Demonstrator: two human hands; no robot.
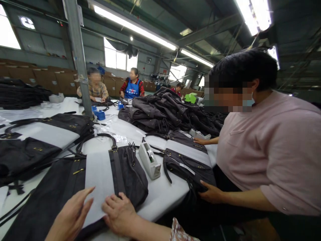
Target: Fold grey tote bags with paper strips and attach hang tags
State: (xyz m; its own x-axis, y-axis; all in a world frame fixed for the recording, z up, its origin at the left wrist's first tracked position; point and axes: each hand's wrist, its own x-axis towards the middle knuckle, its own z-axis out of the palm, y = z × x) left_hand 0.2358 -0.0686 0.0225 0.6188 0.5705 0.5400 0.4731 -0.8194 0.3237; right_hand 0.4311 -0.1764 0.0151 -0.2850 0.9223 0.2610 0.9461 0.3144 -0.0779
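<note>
A dark grey handbag (131,174) lies flat on the table before me, its handle (101,135) stretched away from me. A white sheet (99,174) runs as a band across the bag's middle. My left hand (71,212) is at the near side of the bag, fingers extended and thumb apart, holding nothing. Whether it touches the sheet I cannot tell. My right hand (120,212) rests on the sheet's near right edge and the bag, fingers lying loosely over them.
A white tape dispenser (149,160) stands right of the bag. A co-worker in a pink top (271,144) handles another dark bag (187,160). More bags (30,154) lie at left, a dark heap (165,110) behind. A metal post (79,60) rises at the left.
</note>
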